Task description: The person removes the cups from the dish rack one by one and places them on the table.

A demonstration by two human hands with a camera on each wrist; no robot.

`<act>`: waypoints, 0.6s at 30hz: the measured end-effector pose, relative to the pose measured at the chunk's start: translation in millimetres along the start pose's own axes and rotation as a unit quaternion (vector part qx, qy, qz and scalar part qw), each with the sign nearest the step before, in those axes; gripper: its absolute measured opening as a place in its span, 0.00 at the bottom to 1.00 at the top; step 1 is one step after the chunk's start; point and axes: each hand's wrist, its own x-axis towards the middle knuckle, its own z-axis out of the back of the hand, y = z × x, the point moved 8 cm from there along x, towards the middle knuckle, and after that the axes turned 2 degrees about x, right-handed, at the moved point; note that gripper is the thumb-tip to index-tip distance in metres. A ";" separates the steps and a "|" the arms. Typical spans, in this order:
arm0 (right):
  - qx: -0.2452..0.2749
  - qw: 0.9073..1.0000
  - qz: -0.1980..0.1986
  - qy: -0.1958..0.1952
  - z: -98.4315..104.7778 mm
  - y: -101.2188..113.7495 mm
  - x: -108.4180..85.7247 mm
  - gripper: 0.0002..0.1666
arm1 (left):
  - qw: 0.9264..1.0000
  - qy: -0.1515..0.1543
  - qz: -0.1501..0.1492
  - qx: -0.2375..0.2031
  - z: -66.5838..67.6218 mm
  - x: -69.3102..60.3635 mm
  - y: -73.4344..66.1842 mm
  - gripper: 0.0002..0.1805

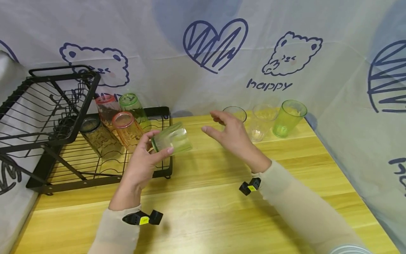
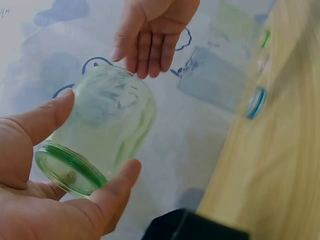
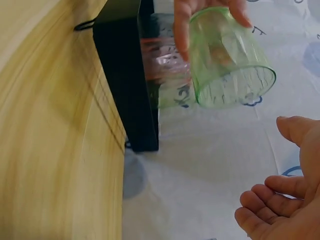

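Note:
The left hand (image 1: pixel 144 160) grips a pale green glass (image 1: pixel 172 138) near its thicker green base, holding it tilted above the table beside the rack. In the left wrist view, thumb and fingers of the left hand (image 2: pixel 75 170) lie around the base end of the glass (image 2: pixel 105 115). The right hand (image 1: pixel 233 137) is in the air to the right of the glass, fingers apart and holding nothing. In the right wrist view, a gap separates the right hand (image 3: pixel 285 190) from the rim of the green glass (image 3: pixel 230 60).
A black two-tier rack (image 1: pixel 104 181) on the left holds upside-down glasses, among them a red one (image 1: pixel 106 107), an orange one (image 1: pixel 128 132) and a dark one (image 1: pixel 101 139). At the back right stand clear glasses and a green glass (image 1: pixel 288 120), near the patterned cloth.

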 end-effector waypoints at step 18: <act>0.103 0.981 0.057 0.154 -19.4 10.4 -24.5 0.55 | 0.981 0.108 -0.023 -0.161 -51.1 10.1 28.9 0.31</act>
